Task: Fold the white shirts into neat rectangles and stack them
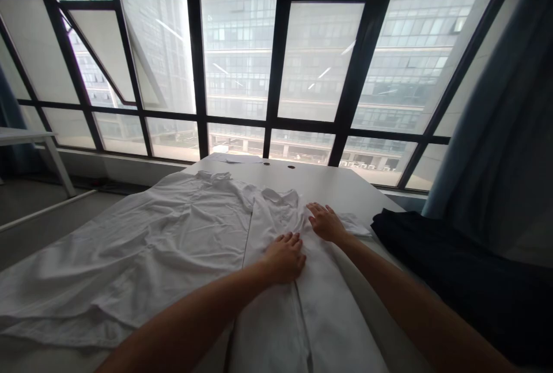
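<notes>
Two white garments lie side by side on a white table [319,180]. The right one, a white shirt [265,315], has its collar toward the window and a front seam running toward me. My left hand [285,258] lies flat on its chest, fingers stretched out. Near its collar and shoulder on the right, my right hand [325,221] rests with fingers spread, palm down. Past that hand a white sleeve [354,223] shows. The second white garment [173,240] is wrinkled and spread out to the left, hanging over the table's left side.
Dark navy cloth [453,269] is heaped at the table's right edge, near a blue-grey curtain [492,131]. Large framed windows [239,56] stand behind the table. Another white table [56,160] is at the far left. Two dark round holes [291,167] mark the tabletop's far end.
</notes>
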Demonstrator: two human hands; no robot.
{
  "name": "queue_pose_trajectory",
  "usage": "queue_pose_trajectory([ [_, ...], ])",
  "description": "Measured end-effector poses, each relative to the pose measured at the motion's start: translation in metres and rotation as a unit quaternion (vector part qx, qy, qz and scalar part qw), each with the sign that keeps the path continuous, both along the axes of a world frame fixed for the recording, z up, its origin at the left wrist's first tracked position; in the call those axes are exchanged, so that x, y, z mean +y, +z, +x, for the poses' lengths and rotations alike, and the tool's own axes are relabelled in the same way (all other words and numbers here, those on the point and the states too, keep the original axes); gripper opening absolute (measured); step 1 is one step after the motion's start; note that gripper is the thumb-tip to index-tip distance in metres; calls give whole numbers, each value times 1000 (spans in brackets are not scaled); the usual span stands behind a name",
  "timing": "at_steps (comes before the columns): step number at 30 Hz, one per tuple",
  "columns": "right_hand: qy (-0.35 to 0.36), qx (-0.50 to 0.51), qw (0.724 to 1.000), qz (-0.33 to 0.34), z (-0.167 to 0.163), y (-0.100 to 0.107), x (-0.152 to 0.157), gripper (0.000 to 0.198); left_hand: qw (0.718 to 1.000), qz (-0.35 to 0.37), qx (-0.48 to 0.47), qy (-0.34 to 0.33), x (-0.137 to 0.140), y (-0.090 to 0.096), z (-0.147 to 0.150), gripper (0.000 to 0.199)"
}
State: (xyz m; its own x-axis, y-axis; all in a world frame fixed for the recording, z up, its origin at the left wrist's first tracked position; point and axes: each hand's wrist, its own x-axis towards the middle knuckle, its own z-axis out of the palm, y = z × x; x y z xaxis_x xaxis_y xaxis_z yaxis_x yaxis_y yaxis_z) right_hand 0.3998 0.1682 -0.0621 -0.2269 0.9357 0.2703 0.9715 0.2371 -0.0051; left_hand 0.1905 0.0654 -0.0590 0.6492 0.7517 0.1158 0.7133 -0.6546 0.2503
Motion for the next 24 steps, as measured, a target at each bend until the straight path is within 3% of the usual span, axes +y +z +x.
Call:
queue_pose_trajectory([
  [2, 24, 3, 1000, -13, 8, 3, -39, 59, 999, 1, -15, -51, 0, 3, -26, 49],
  [5, 48, 28, 997, -55, 22, 4, -85, 61, 998, -15, -37, -55, 0, 6, -73, 46],
  [8, 83, 75, 990, -86, 33, 2, -115, 54, 996, -64, -45, -40, -5, 8, -116, 51],
  [11, 114, 112, 981, -109, 38, 5, -137, 53, 992, -105, -43, -47, -17, 12, -140, 53],
  [17, 168, 126, 963, -169, 37, 20, -174, 63, 985, -135, -15, -109, -51, 28, -146, 60],
  [24, 201, 165, 960, -102, 30, 8, -187, 45, 991, 0, -48, -128, -67, 12, -133, 58],
])
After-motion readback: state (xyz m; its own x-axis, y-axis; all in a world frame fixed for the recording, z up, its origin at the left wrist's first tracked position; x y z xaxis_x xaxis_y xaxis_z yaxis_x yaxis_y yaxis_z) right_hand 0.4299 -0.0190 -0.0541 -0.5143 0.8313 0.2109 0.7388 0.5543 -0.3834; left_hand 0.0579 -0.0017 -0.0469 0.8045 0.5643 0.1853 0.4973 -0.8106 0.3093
